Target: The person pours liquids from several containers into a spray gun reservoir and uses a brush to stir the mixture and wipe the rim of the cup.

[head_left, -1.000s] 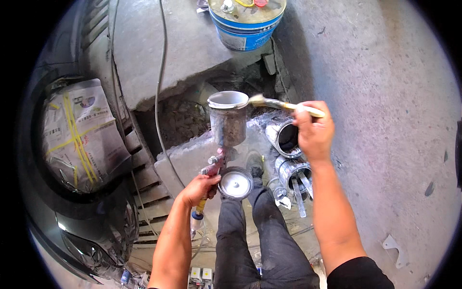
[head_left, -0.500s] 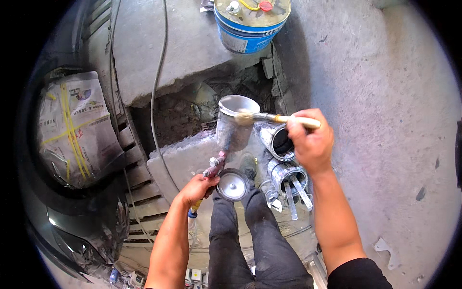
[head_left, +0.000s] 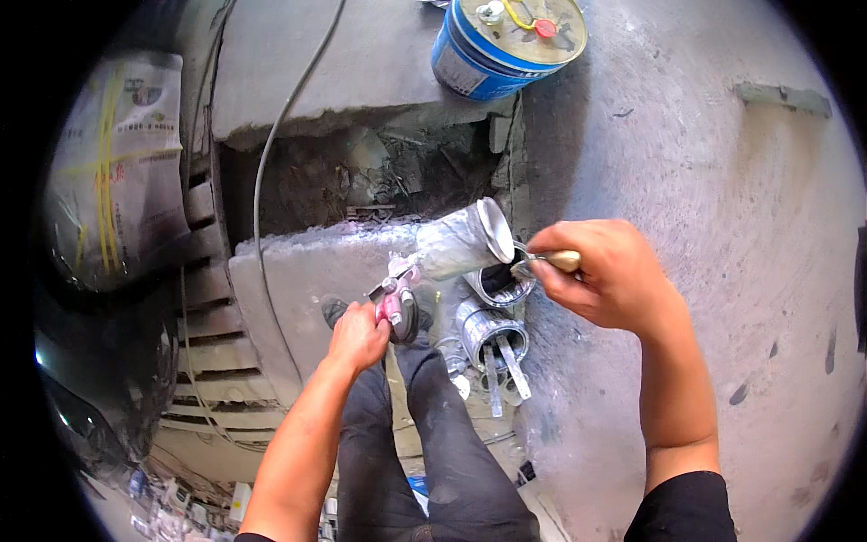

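My left hand [head_left: 359, 336] is closed on a pink spray gun [head_left: 394, 291], with a dark round lid [head_left: 405, 324] seen nearly edge-on beside it. The gun's metal cup [head_left: 449, 241] is tipped to the right, its open mouth above the upper of two silver-smeared open cans [head_left: 508, 294]. My right hand [head_left: 607, 271] grips a paintbrush [head_left: 564, 260] just right of the cup's mouth; its bristles are mostly hidden. Flat stirring sticks [head_left: 510, 366] poke out of the lower can [head_left: 480, 323].
A blue bucket [head_left: 476, 73] with a lidded top stands behind a broken hole [head_left: 352, 167] in concrete. A grey hose [head_left: 266, 163] crosses the floor. At left are a slatted grate [head_left: 217, 320] and dark glossy bodywork [head_left: 108, 352] with taped paper [head_left: 123, 172].
The cup has tipped from upright to lying toward the right, and the lid has turned edge-on. The brush has left the cup's rim, moving right and down. My view has shifted.
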Demonstrator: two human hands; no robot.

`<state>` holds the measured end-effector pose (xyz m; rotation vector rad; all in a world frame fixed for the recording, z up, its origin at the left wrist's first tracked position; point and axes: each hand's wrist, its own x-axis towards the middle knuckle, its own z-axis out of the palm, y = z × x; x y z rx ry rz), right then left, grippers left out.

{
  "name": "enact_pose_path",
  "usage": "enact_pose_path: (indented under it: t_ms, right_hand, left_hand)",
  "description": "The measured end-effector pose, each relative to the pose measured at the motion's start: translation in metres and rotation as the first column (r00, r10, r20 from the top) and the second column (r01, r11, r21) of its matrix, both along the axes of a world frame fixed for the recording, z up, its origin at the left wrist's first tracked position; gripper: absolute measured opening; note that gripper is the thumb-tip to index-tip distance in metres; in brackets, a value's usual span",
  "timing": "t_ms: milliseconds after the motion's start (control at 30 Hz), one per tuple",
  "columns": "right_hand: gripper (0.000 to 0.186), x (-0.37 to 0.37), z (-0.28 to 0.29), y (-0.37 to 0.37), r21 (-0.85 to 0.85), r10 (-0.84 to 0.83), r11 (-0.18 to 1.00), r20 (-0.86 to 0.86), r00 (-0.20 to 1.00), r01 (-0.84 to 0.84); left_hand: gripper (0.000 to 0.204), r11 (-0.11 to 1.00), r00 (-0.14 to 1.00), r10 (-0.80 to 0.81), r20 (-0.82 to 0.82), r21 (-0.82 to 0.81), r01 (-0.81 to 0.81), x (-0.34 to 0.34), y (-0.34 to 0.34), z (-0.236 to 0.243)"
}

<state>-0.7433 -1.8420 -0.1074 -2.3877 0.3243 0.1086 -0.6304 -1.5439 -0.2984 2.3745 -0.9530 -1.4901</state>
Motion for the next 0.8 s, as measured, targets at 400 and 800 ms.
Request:
enact_pose_path:
  t_ms: [400, 800]
  right_hand:
    - [0.027, 0.048, -0.021, 0.002, -0.007, -0.086, 0.996, -0.071, 0.994, 0.086]
    - [0.029, 0.058, -0.032, 0.002, 0.068, -0.079, 0.994, -0.087, 0.993, 0.086]
  left_hand:
    - [0.026, 0.997, 0.997, 0.046, 0.065, -0.066, -0.041, -0.017, 0.020, -0.003]
    - [0.023, 0.989, 0.990, 0.051, 0.133, -0.143, -0.032, -0.013, 0.035, -0.013]
